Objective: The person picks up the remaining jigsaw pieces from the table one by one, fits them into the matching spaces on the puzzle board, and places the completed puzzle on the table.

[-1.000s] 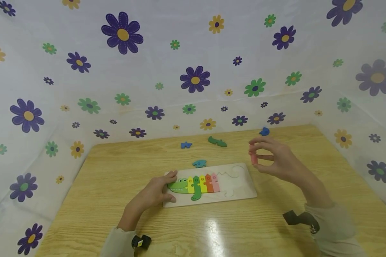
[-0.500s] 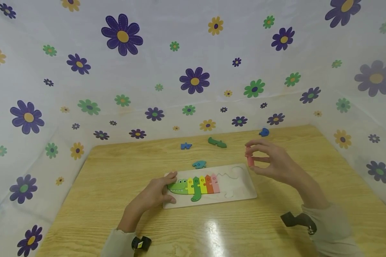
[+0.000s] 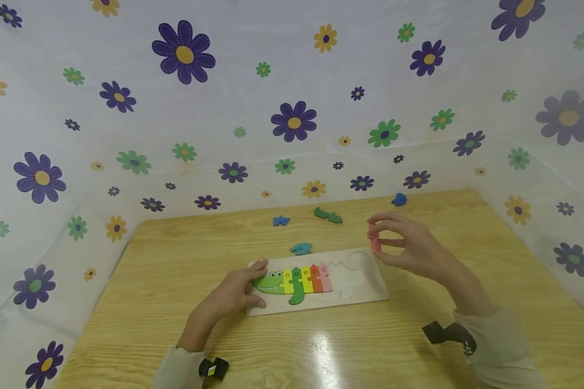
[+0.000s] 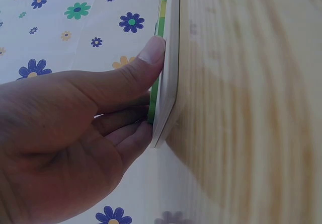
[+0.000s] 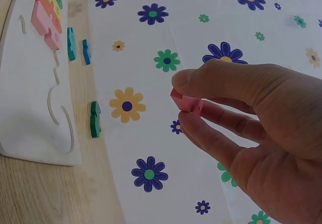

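Observation:
In the head view a wooden crocodile puzzle board (image 3: 365, 294) lies on the table. Set in it are a green head piece (image 3: 269, 283), a green piece with a leg, and yellow, orange and pink strips. My left hand (image 3: 233, 292) rests on the board's left end, thumb near the front corner and fingers toward the back corner. Above the board's right end, my right hand (image 3: 409, 240) pinches a pink puzzle piece (image 3: 374, 240) upright between thumb and fingers. The right wrist view shows this pink piece (image 5: 187, 103) at the fingertips, partly covered by them.
Behind the board lie a light blue piece (image 3: 302, 248), a blue piece (image 3: 281, 220) and a dark green piece (image 3: 328, 215). Another blue piece (image 3: 399, 200) is near the back right. A flowered cloth (image 3: 243, 135) encloses the wooden table (image 3: 185, 254) at the back and sides.
My right hand has moved a little left with the pink puzzle piece, nearer to the board's right end. The left hand and the board have stayed in place.

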